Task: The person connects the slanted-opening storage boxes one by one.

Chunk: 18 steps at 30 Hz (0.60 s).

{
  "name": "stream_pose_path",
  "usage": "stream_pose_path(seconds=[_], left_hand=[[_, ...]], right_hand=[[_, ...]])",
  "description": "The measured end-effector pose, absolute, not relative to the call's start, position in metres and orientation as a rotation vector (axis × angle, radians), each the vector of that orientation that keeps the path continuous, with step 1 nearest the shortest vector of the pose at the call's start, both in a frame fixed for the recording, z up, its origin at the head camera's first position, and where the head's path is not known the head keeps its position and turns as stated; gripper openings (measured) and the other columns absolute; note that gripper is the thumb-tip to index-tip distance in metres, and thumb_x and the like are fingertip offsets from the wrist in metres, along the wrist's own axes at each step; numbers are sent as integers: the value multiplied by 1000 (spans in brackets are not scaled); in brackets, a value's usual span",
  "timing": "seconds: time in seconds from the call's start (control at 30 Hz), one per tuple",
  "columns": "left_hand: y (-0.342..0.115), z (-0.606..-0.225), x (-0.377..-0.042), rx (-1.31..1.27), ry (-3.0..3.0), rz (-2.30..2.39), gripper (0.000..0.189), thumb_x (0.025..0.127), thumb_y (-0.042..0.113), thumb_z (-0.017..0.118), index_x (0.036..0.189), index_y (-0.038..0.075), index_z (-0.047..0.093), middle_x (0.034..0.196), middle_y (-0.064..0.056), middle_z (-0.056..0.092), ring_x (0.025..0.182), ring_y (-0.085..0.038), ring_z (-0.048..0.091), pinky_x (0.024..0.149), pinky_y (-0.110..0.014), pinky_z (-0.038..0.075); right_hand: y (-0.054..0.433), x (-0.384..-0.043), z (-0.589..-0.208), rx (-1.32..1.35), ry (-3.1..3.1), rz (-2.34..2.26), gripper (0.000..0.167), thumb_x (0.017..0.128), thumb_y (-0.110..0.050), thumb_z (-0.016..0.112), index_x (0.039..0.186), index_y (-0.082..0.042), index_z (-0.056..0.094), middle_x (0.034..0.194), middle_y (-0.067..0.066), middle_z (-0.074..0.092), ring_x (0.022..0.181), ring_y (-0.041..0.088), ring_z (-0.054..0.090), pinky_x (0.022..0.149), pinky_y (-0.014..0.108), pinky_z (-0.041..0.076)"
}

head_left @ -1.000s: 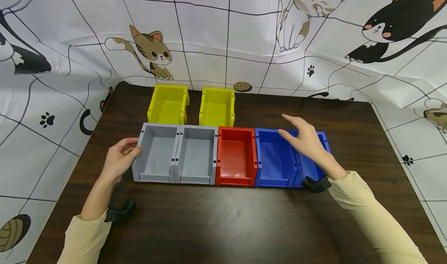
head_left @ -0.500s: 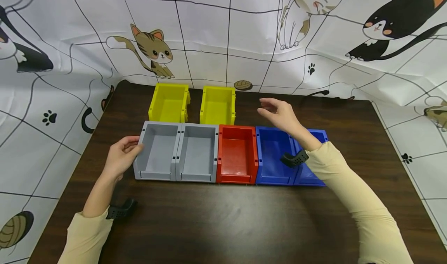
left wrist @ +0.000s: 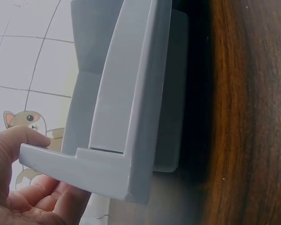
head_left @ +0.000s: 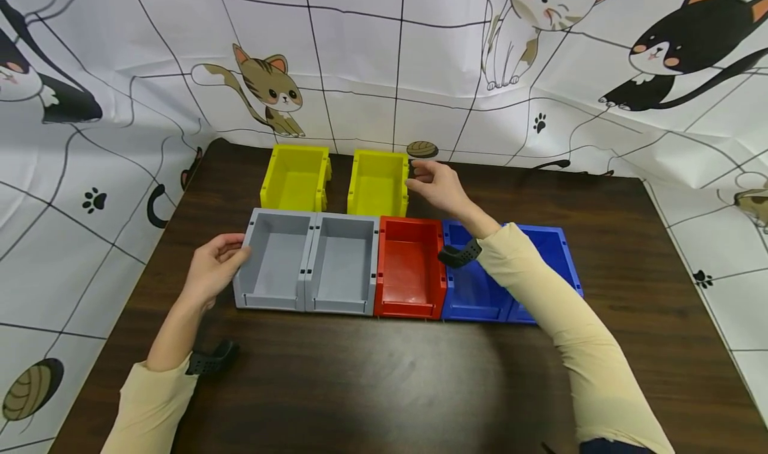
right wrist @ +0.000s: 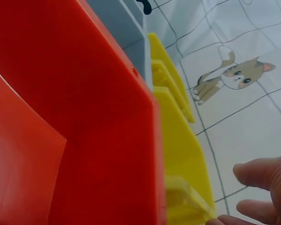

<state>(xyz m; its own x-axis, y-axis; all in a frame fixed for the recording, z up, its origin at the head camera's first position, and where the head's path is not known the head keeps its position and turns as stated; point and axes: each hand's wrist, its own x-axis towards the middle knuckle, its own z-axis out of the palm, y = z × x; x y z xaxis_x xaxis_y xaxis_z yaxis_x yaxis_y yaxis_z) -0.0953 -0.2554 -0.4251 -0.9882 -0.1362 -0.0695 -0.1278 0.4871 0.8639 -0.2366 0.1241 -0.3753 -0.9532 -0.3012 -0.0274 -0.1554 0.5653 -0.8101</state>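
My left hand [head_left: 213, 267] pinches the left wall of the leftmost grey bin [head_left: 276, 261], its thumb on one side and fingers on the other. In the left wrist view that grey bin [left wrist: 112, 173] has its wall between thumb and fingers. Over at the back, my right hand [head_left: 441, 186] is beside the right wall of the right yellow bin [head_left: 378, 184], fingers loosely bent and holding nothing. The right wrist view shows the fingertips close to the yellow bin [right wrist: 182, 140]; whether they touch it I cannot tell. A second yellow bin [head_left: 297, 177] stands to its left.
A second grey bin [head_left: 342, 264], a red bin [head_left: 411, 267] and two blue bins [head_left: 549, 247] continue the front row, side by side. My right forearm crosses above the blue ones. Dark wooden table [head_left: 384, 387]; cat-print cloth [head_left: 360, 61] hangs behind it.
My right hand has travelled left and back, from above the blue bins to the right side of the right yellow bin. The left hand keeps its grip on the grey bin.
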Motion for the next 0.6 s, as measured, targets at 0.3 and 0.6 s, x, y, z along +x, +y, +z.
stream_pose_path(seconds=[0.3, 0.6], left_hand=[[-252, -424, -96, 262, -2691, -1512, 35, 93, 14, 56, 120, -9, 54, 113, -26, 57, 84, 2, 52, 67, -7, 43], [-248, -423, -96, 365, -2656, -1481, 33, 91, 10, 58, 118, -8, 57, 114, -26, 58, 87, -8, 56, 67, -6, 43]], right_hand=[[104, -251, -386, -232, 2568, -1440, 56, 87, -3, 64, 138, 0, 43, 128, 20, 53, 112, 29, 55, 89, 38, 48], [89, -260, -390, -41, 2555, -1442, 55, 84, 3, 61, 136, 0, 45, 122, 20, 58, 100, 31, 61, 72, 35, 55]])
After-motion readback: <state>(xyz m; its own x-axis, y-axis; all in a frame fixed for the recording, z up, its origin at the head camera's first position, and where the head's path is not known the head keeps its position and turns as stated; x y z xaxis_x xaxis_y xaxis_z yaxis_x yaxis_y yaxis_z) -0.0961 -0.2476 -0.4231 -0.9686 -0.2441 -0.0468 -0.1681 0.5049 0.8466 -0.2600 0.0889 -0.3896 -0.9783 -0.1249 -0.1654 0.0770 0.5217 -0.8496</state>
